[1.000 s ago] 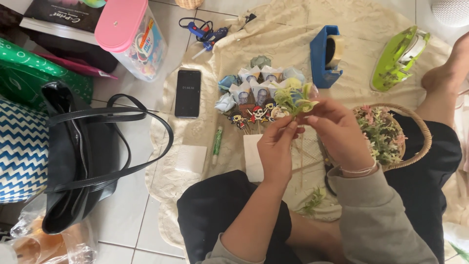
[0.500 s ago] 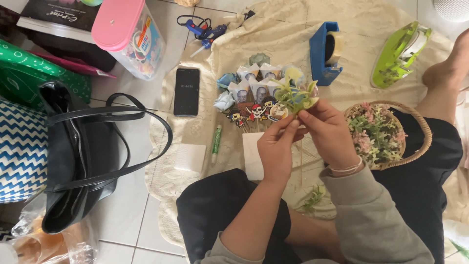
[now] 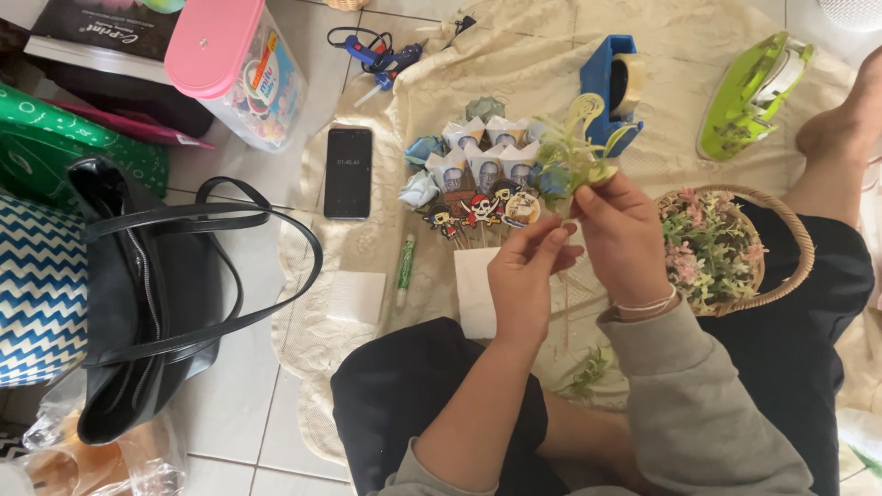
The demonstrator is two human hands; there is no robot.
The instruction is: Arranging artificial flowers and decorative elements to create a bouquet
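My right hand, in a grey sleeve with a thin bracelet, holds up a small bundle of green and blue artificial flowers by the stems. Just below it, my left hand pinches the stems with its fingertips. Behind the bundle, on a cream cloth, lies a cluster of paper cones with pirate picks. A wicker basket of pink and green flowers rests on my right leg.
A phone, a green pen-like stick and white paper lie near my knees. Further back are a blue tape dispenser, a green one, a glue gun and a pink-lidded box. At left is a black handbag.
Both hands have lifted the flower bundle slightly up and to the right. The left hand's fingers have shifted along the stems.
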